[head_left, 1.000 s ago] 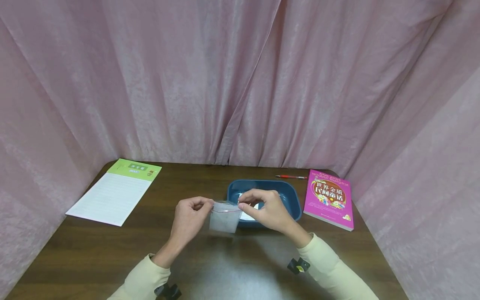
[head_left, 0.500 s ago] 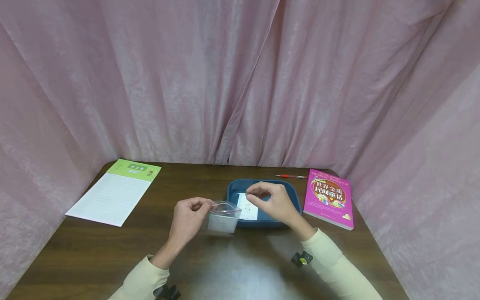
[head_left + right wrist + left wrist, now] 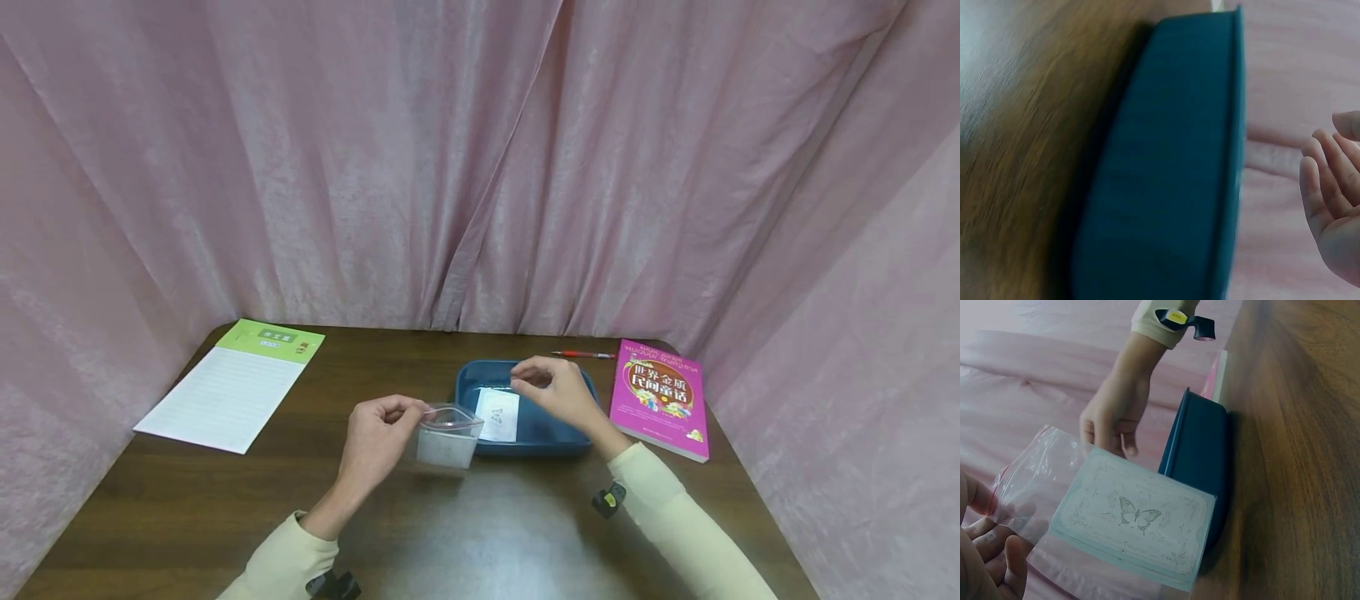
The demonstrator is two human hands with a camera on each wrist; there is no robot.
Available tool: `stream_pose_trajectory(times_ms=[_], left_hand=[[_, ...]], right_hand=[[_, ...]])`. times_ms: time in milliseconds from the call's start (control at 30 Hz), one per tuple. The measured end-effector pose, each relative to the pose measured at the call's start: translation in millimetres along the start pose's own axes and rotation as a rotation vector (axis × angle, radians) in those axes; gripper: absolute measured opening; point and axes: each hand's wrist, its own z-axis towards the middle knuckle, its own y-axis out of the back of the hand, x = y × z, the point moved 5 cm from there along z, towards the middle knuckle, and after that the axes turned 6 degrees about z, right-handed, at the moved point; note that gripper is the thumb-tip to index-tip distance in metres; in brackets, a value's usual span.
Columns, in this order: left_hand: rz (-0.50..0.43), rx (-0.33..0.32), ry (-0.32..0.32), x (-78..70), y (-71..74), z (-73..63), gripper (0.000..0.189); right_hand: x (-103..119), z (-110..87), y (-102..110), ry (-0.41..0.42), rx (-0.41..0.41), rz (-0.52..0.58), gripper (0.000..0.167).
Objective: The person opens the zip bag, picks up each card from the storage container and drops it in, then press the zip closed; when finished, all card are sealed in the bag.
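Note:
My left hand (image 3: pixel 378 437) pinches the top corner of a clear zip bag (image 3: pixel 452 417) with a red seal line. The bag's mouth gapes in the head view. Inside it sits a stack of pale cards (image 3: pixel 1135 515), the front one printed with a butterfly. My right hand (image 3: pixel 557 392) is over the blue tray (image 3: pixel 540 447), its fingers loosely bent. The right wrist view shows no object between those fingers (image 3: pixel 1329 181). A white card (image 3: pixel 498 415) with a small drawing lies in the tray's left part, just right of the bag.
On the table's left lies a lined pad (image 3: pixel 232 387) with a green top. To the right of the tray is a pink book (image 3: pixel 660 400). A red pen (image 3: pixel 582 354) lies behind the tray. Pink curtains (image 3: pixel 375 167) enclose the table (image 3: pixel 360 533).
The right hand has let go of the bag's right corner and moved right, over the tray. The bag's mouth has opened, and the card in the tray is uncovered. The left hand stays put.

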Motion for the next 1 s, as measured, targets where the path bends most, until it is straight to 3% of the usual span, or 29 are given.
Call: stream_pose_trajectory(times_ms=[500, 1000], left_hand=[[-0.012, 0.011, 0.012, -3.0, 1.9, -2.1, 0.013], [-0.027, 0.001, 0.006, -2.5, -1.2, -2.8, 0.012]], right_hand=[[-56, 5.1, -16, -0.164, 0.126, -0.123, 0.029], [-86, 9.2, -24, -0.174, 0.197, -0.154, 0.029]])
